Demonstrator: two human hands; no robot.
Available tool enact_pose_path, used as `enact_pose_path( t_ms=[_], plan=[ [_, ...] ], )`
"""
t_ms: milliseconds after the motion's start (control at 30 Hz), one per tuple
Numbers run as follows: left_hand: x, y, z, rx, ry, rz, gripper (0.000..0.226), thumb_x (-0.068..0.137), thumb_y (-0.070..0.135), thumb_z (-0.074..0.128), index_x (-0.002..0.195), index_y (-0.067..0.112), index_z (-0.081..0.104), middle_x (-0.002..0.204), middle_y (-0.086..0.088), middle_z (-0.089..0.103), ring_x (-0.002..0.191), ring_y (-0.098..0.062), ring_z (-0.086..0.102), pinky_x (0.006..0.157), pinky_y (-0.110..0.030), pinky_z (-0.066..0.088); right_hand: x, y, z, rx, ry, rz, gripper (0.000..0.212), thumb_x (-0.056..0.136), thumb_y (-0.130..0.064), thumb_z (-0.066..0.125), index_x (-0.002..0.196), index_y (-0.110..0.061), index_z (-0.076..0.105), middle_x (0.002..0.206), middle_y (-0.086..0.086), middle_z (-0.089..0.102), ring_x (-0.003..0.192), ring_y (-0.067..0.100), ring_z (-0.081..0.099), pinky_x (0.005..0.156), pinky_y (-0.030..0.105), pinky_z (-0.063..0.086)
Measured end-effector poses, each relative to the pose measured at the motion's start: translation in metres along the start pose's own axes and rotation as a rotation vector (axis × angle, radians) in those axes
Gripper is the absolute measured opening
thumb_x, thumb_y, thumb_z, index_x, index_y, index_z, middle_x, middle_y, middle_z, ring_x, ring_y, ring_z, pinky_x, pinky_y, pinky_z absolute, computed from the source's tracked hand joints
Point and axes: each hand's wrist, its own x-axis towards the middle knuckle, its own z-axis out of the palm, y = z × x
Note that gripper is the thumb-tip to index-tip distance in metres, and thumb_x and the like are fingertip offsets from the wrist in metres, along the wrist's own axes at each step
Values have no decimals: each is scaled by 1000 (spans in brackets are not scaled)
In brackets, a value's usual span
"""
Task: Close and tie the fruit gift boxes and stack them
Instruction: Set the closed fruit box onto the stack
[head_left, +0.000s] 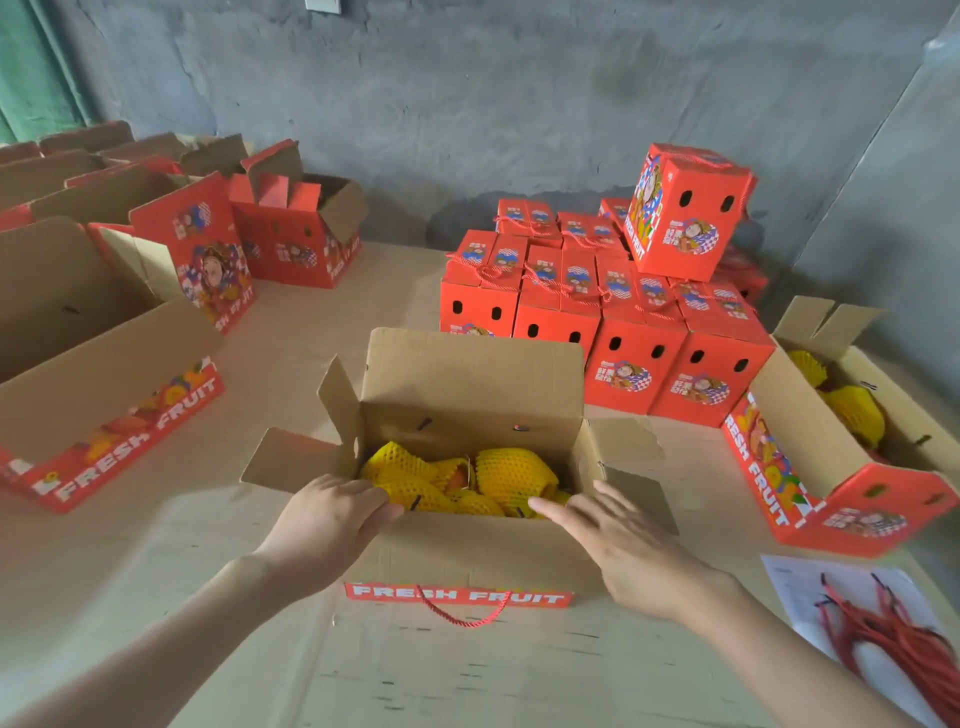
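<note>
Open box sits mid-surface, flaps up, netted fruit inside, red cord handle hanging off the near flap. Left hand: fingers bent over the near rim, actual grip can't be told. Right hand: fingers straight and spread, holding nothing, at the near-right corner. Tied boxes are stacked behind right.
</note>
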Motion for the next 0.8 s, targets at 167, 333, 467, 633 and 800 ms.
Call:
enact_pose_path(
  t_ms=[167, 333, 467, 633, 800],
  plan=[
    [-5, 7, 1, -20, 142, -101, 62, 100, 45, 24, 79, 5, 67, 77, -6, 65, 72, -31, 61, 79, -44, 49, -4, 5, 2, 14, -5, -17, 123, 74, 24, 37, 121, -61, -39, 142, -7, 26, 145, 27, 5, 116, 26, 3],
    [-24, 1, 1, 0, 366, -478, 57, 85, 38, 48, 131, 6, 48, 143, -20, 37, 138, -38, 26, 114, -49, 6, -11, 8, -1, 90, -39, -16, 115, 80, 18, 38, 124, -64, -31, 130, -4, 40, 144, 20, 7, 102, 12, -17],
    [-13, -7, -10, -617, 610, -819, 70, 96, 30, 49, 151, 12, 9, 157, -10, 13, 142, -23, 20, 115, -42, 20, -19, 2, -5, 154, -36, 24, 104, 81, 17, 38, 146, -50, -9, 147, -16, 22, 146, 12, -3, 112, 20, 8],
    [16, -18, -29, -1759, 519, -978, 66, 97, 59, 22, 132, 11, 52, 121, -10, 64, 114, -23, 58, 101, -38, 41, -38, 5, 14, 296, 220, 160, 98, 77, 25, 34, 144, -38, -1, 150, -22, -24, 138, -2, -28, 107, 6, -7],
    [36, -3, -8, -752, -73, -547, 31, 103, 17, 35, 127, 23, 54, 136, 8, 51, 133, -16, 35, 115, -32, 21, -50, 14, 53, 585, 687, 554, 81, 79, 28, 40, 147, -8, 17, 157, 7, 14, 146, 21, 12, 117, 32, 17]
  ],
)
